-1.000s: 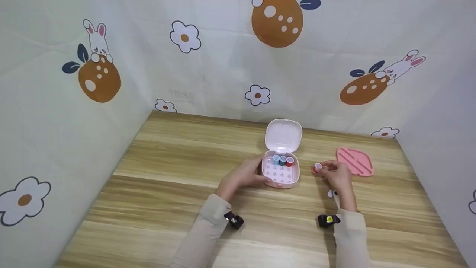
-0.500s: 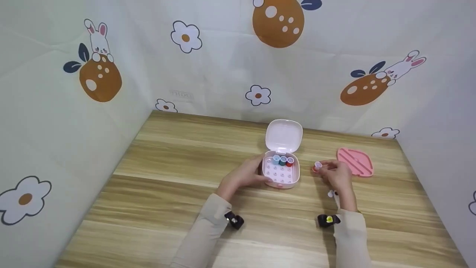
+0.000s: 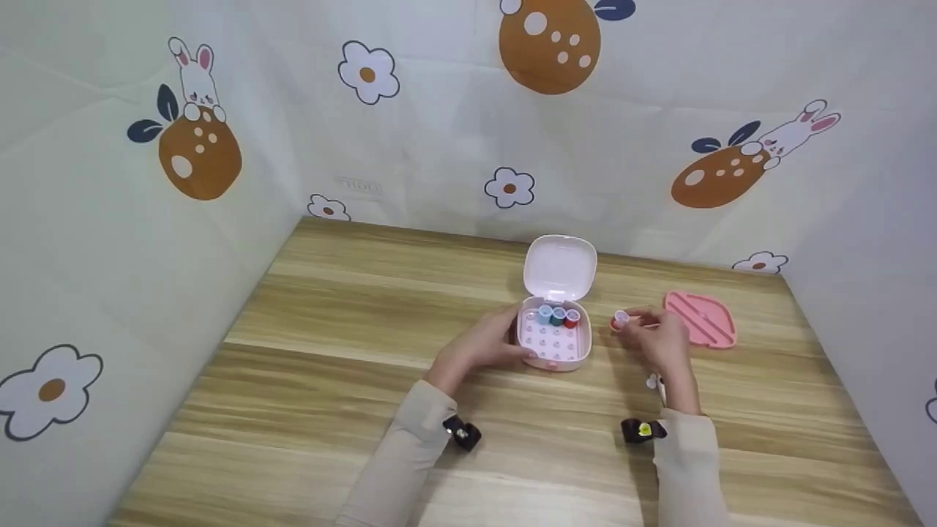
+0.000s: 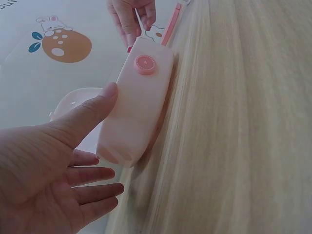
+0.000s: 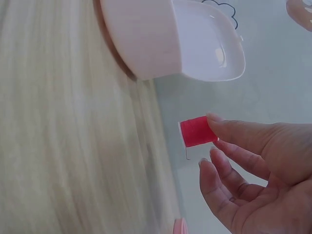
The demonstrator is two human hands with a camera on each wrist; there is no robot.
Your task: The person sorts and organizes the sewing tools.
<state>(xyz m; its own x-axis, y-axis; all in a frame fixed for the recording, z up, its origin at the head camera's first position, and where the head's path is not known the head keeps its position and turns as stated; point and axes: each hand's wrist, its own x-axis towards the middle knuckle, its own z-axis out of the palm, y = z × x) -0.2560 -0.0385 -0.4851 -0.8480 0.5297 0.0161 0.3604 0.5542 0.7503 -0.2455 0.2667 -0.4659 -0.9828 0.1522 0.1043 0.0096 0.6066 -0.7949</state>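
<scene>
A small pale pink sewing box (image 3: 555, 364) stands on the wooden table, its lid (image 3: 561, 268) tipped back. Inside, light blue (image 3: 545, 315), teal (image 3: 558, 317) and red (image 3: 572, 319) thread spools line the back, with rows of small pegs in front. My left hand (image 3: 483, 344) holds the box's left side, thumb on the front edge, as the left wrist view also shows. To the right of the box, my right hand (image 3: 659, 340) pinches another red thread spool (image 5: 199, 131) by one end, above the table. A short loose thread end hangs from this spool.
A pink slotted tray (image 3: 714, 322) lies flat behind my right hand. Under the right wrist sits a small white object (image 3: 653, 381), partly hidden. Patterned cloth walls (image 3: 439, 132) close off the table's back and sides.
My right hand has shifted slightly up and left, toward the box, carrying the red thread spool. The left hand and the box stay in place.
</scene>
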